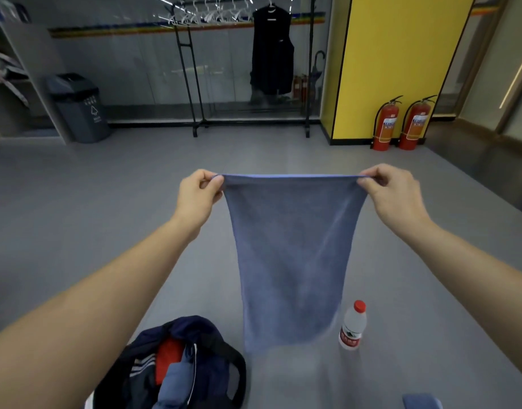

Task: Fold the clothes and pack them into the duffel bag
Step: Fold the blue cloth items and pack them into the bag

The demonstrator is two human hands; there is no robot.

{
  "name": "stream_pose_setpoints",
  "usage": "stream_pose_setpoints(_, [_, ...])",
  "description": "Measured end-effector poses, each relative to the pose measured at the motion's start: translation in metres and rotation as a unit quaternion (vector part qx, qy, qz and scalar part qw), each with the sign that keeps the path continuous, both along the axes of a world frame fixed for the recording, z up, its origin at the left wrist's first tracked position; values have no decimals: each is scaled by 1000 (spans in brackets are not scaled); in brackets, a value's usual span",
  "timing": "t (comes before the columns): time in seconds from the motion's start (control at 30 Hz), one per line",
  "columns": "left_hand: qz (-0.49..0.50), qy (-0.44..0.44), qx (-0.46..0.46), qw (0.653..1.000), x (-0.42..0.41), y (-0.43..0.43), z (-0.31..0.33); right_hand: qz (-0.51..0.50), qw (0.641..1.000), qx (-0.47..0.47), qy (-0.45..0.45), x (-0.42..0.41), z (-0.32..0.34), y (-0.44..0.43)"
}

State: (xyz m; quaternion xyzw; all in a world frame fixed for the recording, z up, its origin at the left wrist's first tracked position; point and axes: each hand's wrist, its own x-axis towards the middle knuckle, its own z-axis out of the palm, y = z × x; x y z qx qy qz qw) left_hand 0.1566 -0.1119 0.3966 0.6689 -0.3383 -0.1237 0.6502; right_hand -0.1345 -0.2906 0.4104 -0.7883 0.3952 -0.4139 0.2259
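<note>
A blue cloth (292, 255) hangs stretched in the air in front of me, its lower edge blurred. My left hand (199, 196) pinches its top left corner and my right hand (394, 196) pinches its top right corner. Below, at the bottom left of centre, a dark duffel bag (218, 349) lies open on the grey floor. Inside it are folded clothes (171, 367) in red, blue and navy with white stripes.
A clear water bottle (352, 326) with a red cap stands on the floor right of the cloth. A blue folded item (422, 401) lies at the bottom right edge. Far off stand a clothes rack (248, 66), a grey bin (76, 107) and two fire extinguishers (398, 125).
</note>
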Motion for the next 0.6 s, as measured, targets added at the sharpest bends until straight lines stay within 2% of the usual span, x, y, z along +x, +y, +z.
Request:
stream_pose_setpoints(0.13, [-11, -88, -6, 996, -3, 17, 7, 21, 999, -41, -12, -18, 9, 9])
stream_pose_setpoints(0.27, [-33, -154, 54, 986, -15, 49, -34, 40, 998, -38, 29, -45, -33, 35])
stream_pose_setpoints(0.37, [-58, -163, 143, 974, -28, 71, -99, 42, 991, 18, 125, -62, -99, 51])
stream_pose_setpoints(0.47, [-89, -171, 225, 955, -43, 95, -181, 54, 966, 93, 236, -80, -179, 69])
stream_pose_setpoints(0.6, [-106, -157, 317, 929, -71, 126, -289, 66, 934, 159, 314, -96, -277, 101])
